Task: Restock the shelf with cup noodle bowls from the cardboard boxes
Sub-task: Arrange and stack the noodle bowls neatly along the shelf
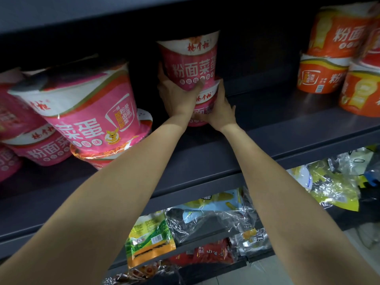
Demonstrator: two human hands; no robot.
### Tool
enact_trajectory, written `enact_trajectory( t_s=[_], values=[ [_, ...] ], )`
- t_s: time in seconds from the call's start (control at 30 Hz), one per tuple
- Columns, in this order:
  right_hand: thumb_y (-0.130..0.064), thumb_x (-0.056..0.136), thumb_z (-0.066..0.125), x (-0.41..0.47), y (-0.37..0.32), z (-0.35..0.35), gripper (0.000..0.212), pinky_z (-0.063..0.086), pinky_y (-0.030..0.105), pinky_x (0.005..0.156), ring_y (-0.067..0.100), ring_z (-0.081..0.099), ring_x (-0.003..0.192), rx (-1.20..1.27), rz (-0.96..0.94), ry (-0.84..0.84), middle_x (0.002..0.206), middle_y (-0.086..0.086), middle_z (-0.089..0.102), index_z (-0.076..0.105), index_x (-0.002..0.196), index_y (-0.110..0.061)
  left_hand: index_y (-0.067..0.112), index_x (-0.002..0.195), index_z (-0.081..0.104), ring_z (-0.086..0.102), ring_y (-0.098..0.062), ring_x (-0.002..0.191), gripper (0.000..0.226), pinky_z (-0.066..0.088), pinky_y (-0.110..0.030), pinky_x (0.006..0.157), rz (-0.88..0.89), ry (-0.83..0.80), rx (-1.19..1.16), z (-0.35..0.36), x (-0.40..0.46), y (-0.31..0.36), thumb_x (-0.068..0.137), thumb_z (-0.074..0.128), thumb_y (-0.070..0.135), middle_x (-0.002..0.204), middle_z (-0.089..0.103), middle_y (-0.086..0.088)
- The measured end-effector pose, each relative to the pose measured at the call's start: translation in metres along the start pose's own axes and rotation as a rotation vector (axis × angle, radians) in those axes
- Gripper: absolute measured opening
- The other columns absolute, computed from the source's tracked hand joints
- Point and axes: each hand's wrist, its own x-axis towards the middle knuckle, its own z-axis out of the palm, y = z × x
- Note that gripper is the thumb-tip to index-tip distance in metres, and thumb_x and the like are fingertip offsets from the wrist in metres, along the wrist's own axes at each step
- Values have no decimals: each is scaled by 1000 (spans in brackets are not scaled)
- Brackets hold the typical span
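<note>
1. Two pink paper cup noodle bowls, upper bowl [190, 62] stacked on lower bowl [202, 109], stand far back on the dark metal shelf [277, 128].
2. Left hand [177, 95] wraps the upper bowl's base, steadying the stack.
3. Right hand [221, 109] clasps the lower bowl, probably seating it; fingertips hidden.

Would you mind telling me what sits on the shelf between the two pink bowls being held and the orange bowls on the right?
Nothing: in the head view, that stretch of dark shelf is bare between the held pink bowls and the orange bowls.
</note>
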Motion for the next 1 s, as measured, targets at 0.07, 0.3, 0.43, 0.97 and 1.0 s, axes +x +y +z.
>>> enact_trajectory(
  t_s=[0.07, 0.3, 0.43, 0.97, 1.0],
  values=[
    [-48, 68, 81, -1, 1, -4, 127, 9, 61, 115, 24, 22, 143, 2, 2, 19, 156, 7, 24, -10, 152, -22, 18, 152, 12, 44, -21, 133, 117, 42, -44, 107, 25, -24, -19, -3, 0, -5, 64, 85, 41, 147, 39, -7],
    [-37, 67, 84, -7, 2, -8, 126, 28, 58, 111, 25, 40, 135, 20, -19, -21, 151, 4, 36, -10, 151, -26, 16, 149, 21, 49, -21, 129, 106, 44, -39, 104, 38, -63, 62, -1, 7, -7, 68, 82, 44, 143, 47, -4],
    [-37, 74, 79, -7, -2, 2, 116, 33, 56, 108, 27, 47, 129, 18, -5, 76, 146, 8, 43, -6, 152, -23, 15, 149, 21, 48, -20, 130, 105, 44, -36, 104, 39, -44, 67, 2, 6, -9, 69, 83, 43, 144, 46, -5],
    [-17, 88, 64, -166, -72, -27, 50, 36, 23, 100, 15, 48, 120, 51, -125, 178, 129, 2, 54, 47, 134, -16, 16, 120, 58, 56, -8, 111, 31, 45, -25, 95, 370, -269, 76, -195, -171, 15, 90, 60, 15, 118, 61, 8],
    [-17, 88, 65, -176, -83, -23, 50, 36, 24, 101, 12, 48, 120, 90, -130, 148, 129, -1, 55, 47, 134, -16, 13, 116, 58, 57, -11, 105, 28, 46, -27, 90, 395, -186, 81, -210, -171, 10, 88, 61, 13, 112, 61, 5]
  ],
)
